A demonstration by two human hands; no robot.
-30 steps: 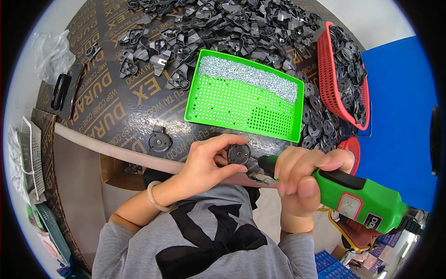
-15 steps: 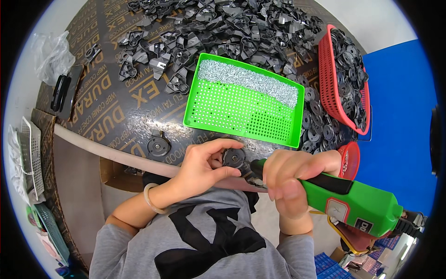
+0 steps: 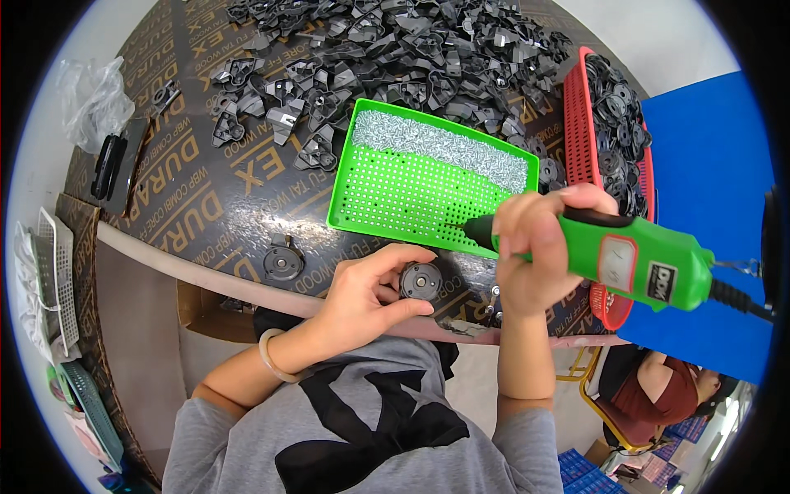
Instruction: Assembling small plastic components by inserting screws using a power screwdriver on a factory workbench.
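My left hand (image 3: 366, 284) grips a round black plastic part (image 3: 420, 282) by its edges, near the table's front edge. Wrapped around a green electric screwdriver (image 3: 634, 259) is my right hand (image 3: 535, 243). The screwdriver's black nose and thin bit point left over the lower right of the green perforated tray (image 3: 387, 185). Small silver screws (image 3: 436, 140) lie in a band along the tray's far side. Whether a screw sits on the bit is too small to tell. Another round black part (image 3: 282, 261) with a tab lies left of my left hand.
Black plastic housings (image 3: 395, 49) are heaped at the back. A red basket (image 3: 581, 123) of black discs stands right, above a small red container (image 3: 611, 309). A clear plastic bag (image 3: 92, 99) is at far left. Another person (image 3: 671, 387) sits at the lower right.
My right hand has raised the screwdriver up and away from the round part, bringing its bit over the green tray. My left hand stays nearly in place, still holding the part.
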